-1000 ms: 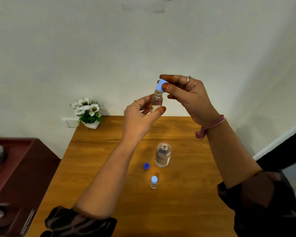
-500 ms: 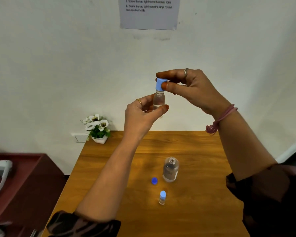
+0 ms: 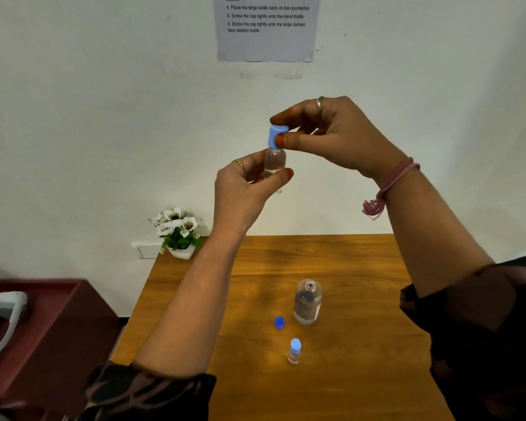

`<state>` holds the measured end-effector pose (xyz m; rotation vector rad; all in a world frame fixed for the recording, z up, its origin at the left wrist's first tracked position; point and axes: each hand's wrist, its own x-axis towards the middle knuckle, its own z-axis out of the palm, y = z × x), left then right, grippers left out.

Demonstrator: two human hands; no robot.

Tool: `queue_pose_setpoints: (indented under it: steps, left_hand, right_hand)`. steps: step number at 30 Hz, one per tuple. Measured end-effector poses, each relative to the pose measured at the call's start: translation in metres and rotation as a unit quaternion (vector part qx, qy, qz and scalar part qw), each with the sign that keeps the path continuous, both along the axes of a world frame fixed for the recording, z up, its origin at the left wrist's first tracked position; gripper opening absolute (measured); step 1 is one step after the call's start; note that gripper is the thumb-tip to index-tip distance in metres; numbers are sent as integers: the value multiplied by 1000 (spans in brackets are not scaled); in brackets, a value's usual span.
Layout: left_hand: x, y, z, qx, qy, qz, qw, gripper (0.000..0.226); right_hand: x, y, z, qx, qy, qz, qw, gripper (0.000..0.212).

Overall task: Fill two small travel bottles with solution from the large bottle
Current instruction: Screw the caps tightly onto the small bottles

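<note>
While our left hand (image 3: 249,180) pinches the small bottle (image 3: 274,161) upright, well above the desk (image 3: 362,268) far edge, our right hand (image 3: 331,132) grips its cap (image 3: 277,136): keep it square w/ the neck, twist till snug.

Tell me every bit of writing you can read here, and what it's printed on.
All readable text is on the paper sheet taped to the wall:
"solution"
"4. Place the large bottle back on the countertop"
"5. Screw the cap tightly onto the travel bottle"
"6. Screw the cap tightly onto the large contact lens solution bottle"
The large bottle on the table has a label, too blurred to read.
</note>
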<state>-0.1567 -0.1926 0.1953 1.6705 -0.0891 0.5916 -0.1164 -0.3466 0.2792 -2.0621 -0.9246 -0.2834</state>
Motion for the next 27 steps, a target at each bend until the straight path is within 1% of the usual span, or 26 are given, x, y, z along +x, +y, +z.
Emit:
queue_pose_setpoints:
  steps: [4,6,8,9,11,14,18,21,24,25,27]
  left_hand:
    - [-2,1,2,-7,1,-2,1000,34]
    - [-2,1,1,-14,5,-5,1000,33]
    - [-3,2,2,-21,5,-6,1000,32]
    - [-4,2,3,-21,4,-5,1000,32]
    - [-6,1,4,-23,3,-4,1000,34]
    - [-7,0,6,-27,4,-6,1000,35]
    - [-7,-2,5,-20,7,-1,1000,35]
    - [-7,-4,4,-17,13,2,1000,36]
    - [-6,-4,3,-18,13,0,1000,34]
    - [-6,-3,3,-18,12,0,1000,32]
    - [-7,-4,3,-19,10,0,1000,32]
  right_hand:
    - [-1,6,2,-5,-14,-26,1000,30]
    - [-2,6,3,-29,-11,-30,999,39]
    - [-4,3,5,-40,16,-7,999,51]
    - [-5,1,5,-41,25,7,999,53]
    - [-6,-2,4,-44,20,24,999,49]
    - [-7,-1,3,-35,6,27,999,36]
    - [-6,5,0,15,20,7,1000,30]
    - [-5,9,-1,8,6,-28,1000,39]
    - [-7,4,-1,-13,39,-1,999,51]
    - [-8,1,-1,-18,42,12,999,52]
    - [-9,-2,-2,-12,29,25,999,45]
